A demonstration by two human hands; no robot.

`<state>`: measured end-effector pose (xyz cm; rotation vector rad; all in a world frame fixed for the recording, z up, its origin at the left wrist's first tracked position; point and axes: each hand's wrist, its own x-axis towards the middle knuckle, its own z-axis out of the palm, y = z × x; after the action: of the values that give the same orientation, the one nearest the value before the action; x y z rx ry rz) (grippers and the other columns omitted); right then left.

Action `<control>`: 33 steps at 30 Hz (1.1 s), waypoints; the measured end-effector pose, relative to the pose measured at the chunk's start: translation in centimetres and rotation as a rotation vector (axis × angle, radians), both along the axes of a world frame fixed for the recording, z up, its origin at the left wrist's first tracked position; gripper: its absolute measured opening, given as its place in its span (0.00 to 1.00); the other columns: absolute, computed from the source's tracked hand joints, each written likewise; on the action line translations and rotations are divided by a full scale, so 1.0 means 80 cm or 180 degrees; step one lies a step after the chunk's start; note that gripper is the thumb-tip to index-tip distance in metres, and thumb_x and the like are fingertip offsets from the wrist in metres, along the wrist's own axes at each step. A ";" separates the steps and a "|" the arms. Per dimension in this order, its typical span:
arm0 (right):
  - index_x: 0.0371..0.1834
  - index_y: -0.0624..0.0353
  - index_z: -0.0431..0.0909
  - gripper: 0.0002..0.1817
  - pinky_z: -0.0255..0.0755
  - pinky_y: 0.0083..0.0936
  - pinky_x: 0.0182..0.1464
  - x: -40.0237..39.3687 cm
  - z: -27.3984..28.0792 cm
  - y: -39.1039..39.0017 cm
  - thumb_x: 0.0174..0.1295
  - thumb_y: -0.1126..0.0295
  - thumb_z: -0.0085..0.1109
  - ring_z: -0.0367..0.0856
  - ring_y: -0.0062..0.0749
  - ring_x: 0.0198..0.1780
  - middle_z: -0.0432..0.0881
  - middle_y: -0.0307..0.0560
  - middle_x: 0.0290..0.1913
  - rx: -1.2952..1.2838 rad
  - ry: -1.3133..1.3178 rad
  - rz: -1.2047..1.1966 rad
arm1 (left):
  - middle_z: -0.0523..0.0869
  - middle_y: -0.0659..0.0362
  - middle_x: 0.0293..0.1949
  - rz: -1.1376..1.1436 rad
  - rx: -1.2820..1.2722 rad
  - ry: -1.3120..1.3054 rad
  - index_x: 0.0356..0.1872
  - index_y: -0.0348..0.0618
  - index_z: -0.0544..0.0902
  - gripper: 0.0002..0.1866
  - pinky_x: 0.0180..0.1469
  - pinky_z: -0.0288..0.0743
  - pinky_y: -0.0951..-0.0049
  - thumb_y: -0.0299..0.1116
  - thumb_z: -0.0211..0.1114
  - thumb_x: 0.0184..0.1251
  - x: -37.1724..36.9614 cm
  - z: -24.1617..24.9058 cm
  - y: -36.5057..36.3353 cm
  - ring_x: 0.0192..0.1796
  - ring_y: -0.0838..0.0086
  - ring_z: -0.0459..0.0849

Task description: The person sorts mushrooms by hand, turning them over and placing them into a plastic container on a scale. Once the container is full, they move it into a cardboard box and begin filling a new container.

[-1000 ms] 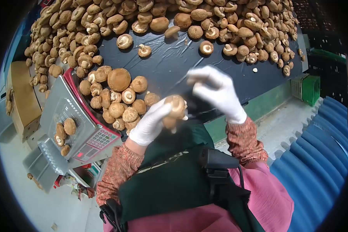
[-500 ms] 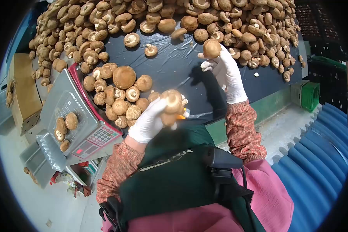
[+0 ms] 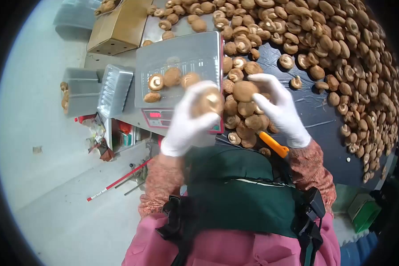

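My left hand (image 3: 193, 117), in a white glove and blurred by motion, is closed around a brown mushroom (image 3: 211, 101) whose pale stem side shows. It is over the right edge of a clear plastic tray (image 3: 164, 48) on a red-rimmed scale (image 3: 181, 116). Several mushrooms lie in that tray, among them a stem-up mushroom (image 3: 155, 82). The thumb and fingers of my gloved right hand (image 3: 279, 106) close on the edge of a large brown-capped mushroom (image 3: 245, 91), above a cluster of mushrooms (image 3: 246, 122) on the dark sheet.
An orange-handled tool (image 3: 274, 144) lies beside the cluster, near my apron. A big heap of mushrooms (image 3: 341, 44) covers the far and right parts of the black sheet (image 3: 314, 119). Left of the scale are stacked clear trays (image 3: 115, 91) and a cardboard box (image 3: 119, 26).
The view has turned left toward the scale. My left hand has moved from beside the cluster to the tray's edge. My right hand has come from the heap to the cluster.
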<state>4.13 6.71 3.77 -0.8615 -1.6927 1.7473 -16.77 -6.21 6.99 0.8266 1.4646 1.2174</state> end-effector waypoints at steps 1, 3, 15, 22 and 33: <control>0.61 0.59 0.78 0.19 0.73 0.27 0.60 -0.026 0.001 0.000 0.68 0.67 0.63 0.80 0.27 0.56 0.83 0.44 0.51 0.0211 -0.0005 0.0100 | 0.81 0.55 0.59 0.0332 0.0439 0.1026 0.64 0.41 0.78 0.31 0.65 0.74 0.69 0.37 0.73 0.58 -0.020 0.003 0.000 0.62 0.69 0.79; 0.58 0.56 0.79 0.18 0.72 0.30 0.58 -0.075 -0.003 0.002 0.67 0.65 0.63 0.81 0.32 0.50 0.84 0.44 0.46 0.0960 -0.0085 0.0168 | 0.75 0.56 0.64 0.0607 0.0558 0.2489 0.61 0.43 0.80 0.28 0.70 0.69 0.67 0.26 0.75 0.56 -0.064 0.013 -0.009 0.64 0.68 0.77; 0.52 0.51 0.81 0.15 0.62 0.47 0.69 -0.150 -0.036 0.031 0.62 0.66 0.64 0.73 0.48 0.65 0.80 0.47 0.57 0.3190 -0.0753 -0.0578 | 0.64 0.42 0.75 0.0880 0.0713 0.4212 0.75 0.44 0.69 0.50 0.75 0.60 0.50 0.46 0.83 0.51 -0.102 -0.054 -0.019 0.73 0.48 0.67; 0.53 0.52 0.80 0.18 0.67 0.44 0.67 -0.154 -0.027 0.019 0.59 0.70 0.67 0.78 0.46 0.60 0.82 0.44 0.55 0.3088 -0.0312 -0.0491 | 0.70 0.44 0.73 0.1462 0.0799 0.3162 0.73 0.35 0.68 0.39 0.76 0.58 0.53 0.40 0.73 0.66 -0.134 -0.045 -0.041 0.74 0.54 0.69; 0.50 0.50 0.82 0.23 0.67 0.46 0.68 -0.201 -0.003 -0.018 0.50 0.59 0.73 0.79 0.44 0.52 0.83 0.44 0.47 0.3813 -0.0652 0.0079 | 0.81 0.50 0.65 0.1310 0.0652 0.2983 0.66 0.38 0.78 0.28 0.74 0.65 0.64 0.28 0.72 0.64 -0.172 -0.010 -0.070 0.69 0.62 0.77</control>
<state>-11.96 5.30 3.51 -0.4241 -2.3794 0.3950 -30.52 -11.85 6.19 1.3937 2.3726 1.3631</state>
